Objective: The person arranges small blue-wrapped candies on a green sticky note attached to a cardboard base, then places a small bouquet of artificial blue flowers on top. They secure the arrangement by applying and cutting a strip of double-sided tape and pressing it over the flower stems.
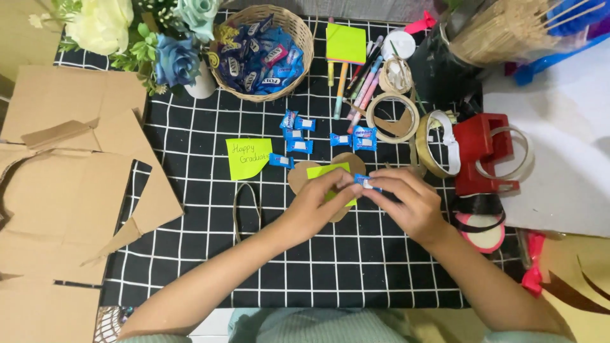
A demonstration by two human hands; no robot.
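- The left hand and the right hand are seen meeting over the middle of the tabletop, which is covered by a black cloth with a white grid
- A small blue-wrapped candy is pinched between the fingertips of both hands; the left thumb and fingers are pressed together at its left end, the right fingertips are closed on its right end
- The candy is held just above a brown cardboard heart, on which a yellow-green sticky note is laid; much of the heart is hidden under the left hand
- A thin loop of brown string is seen on the cloth to the left of the left forearm
- A green heart-shaped note with handwriting is found left of the cardboard heart
- Loose blue candies are scattered just beyond the heart
- Torn cardboard sheets are spread along the left edge
- A red tape dispenser and rolls of tape are placed to the right
- Farther off, pens and markers are lined up below a pad of sticky notes
- At the far edge a wicker basket filled with blue candies is set beside a white vase of artificial flowers
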